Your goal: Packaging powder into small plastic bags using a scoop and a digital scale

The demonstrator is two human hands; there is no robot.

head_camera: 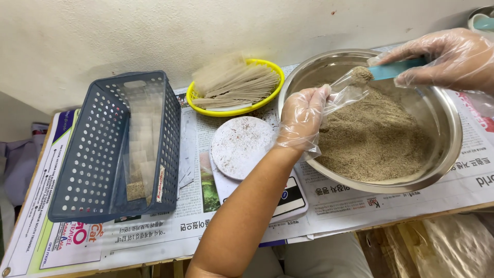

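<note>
At the far left of the steel bowl, well apart from it, a grey-blue plastic basket [98, 154] lies tipped on the newspaper [360, 206], and inside it stand some filled clear packets in a row. Closer to the bowl, a yellow basket [234, 109] with a bundle of long clear sleeves sits behind, near the wall. In front of it, just beside the bowl's left rim, is a small kitchen scale [241, 146] with a round white plate; its plate has some brown specks. The left hand [301, 121], in a thin clear glove, is over the left rim of the steel bowl [442, 123]. Its fingers are pressed together around the lower part of a small clear bag [346, 91], pinching it so that the mouth points to the right, above the powder. The brown powder [373, 139] fills much of the bowl in a heap. The right hand [453, 59], also gloved, is above the back right part of the bowl. Its fingers are closed around the handle of a teal scoop [396, 69]. The tip of the scoop carries a little powder and touches the mouth of the bag.
</note>
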